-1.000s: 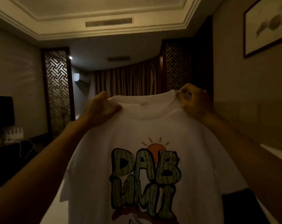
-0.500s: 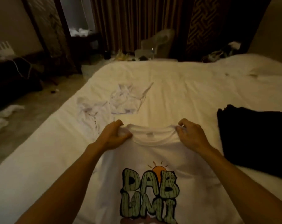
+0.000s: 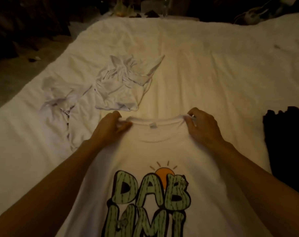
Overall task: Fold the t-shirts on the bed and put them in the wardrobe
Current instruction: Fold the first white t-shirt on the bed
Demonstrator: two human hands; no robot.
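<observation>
The white cotton t-shirt with green cactus-style lettering (image 3: 155,151) lies print-up on the white-sheeted bed (image 3: 205,65). The left hand (image 3: 109,129) and right hand (image 3: 203,129) each pinch one end of its collar. Crumpled white garments (image 3: 121,89) lie just beyond the left hand, and a black folded garment (image 3: 289,142) lies right of the right hand.

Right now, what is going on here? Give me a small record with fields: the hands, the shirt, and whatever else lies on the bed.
Place: bed with a white cover
Printed shirt: white, print up, spread on the bed, collar away from the person
Left hand: grips the shirt beside the collar
Right hand: pinches the collar's other end
Crumpled garments: white, unfolded, beyond the left hand
Dark garment: on the bed at the right edge
Stage: printed shirt not yet folded
</observation>
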